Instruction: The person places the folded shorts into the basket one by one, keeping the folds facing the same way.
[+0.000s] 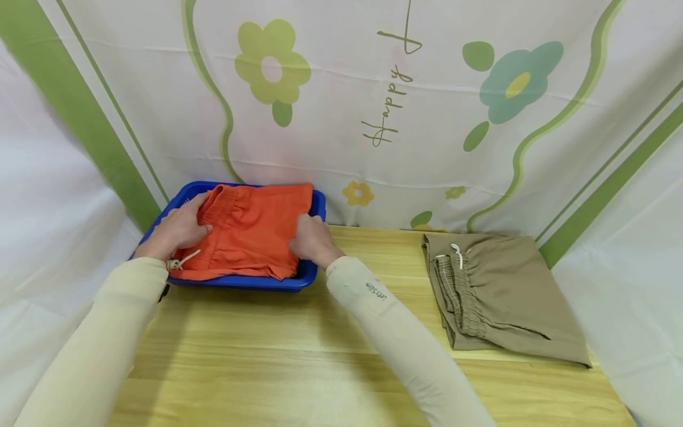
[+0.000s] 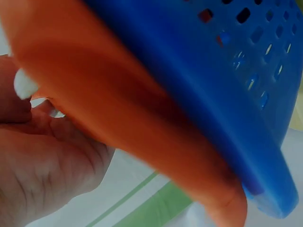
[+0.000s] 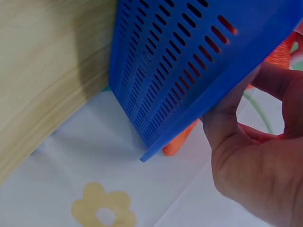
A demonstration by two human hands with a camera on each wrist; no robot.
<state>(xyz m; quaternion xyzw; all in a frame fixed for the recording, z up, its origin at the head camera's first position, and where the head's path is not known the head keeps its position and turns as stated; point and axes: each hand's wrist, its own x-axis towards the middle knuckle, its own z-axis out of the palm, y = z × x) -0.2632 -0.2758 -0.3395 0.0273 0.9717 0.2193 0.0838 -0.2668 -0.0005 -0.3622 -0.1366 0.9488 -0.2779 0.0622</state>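
Orange shorts (image 1: 256, 231) lie folded in a blue plastic basket (image 1: 240, 283), their waistband toward the left and a pale drawstring hanging at the near left corner. At the waistband end, my left hand (image 1: 184, 224) grips the cloth, thumb on top. My right hand (image 1: 313, 240) holds the opposite end with curled fingers, just inside the basket's right rim. In the right wrist view the right hand (image 3: 258, 142) reaches over the rim, its fingertips hidden. The left wrist view shows orange cloth (image 2: 118, 104) hanging over the rim beside the left hand (image 2: 52, 161).
Folded khaki trousers (image 1: 512, 290) with a white drawstring lie on the right of the wooden table (image 1: 277, 356). A white curtain (image 1: 341, 89) with printed flowers hangs right behind the basket, and white cloth also borders both sides.
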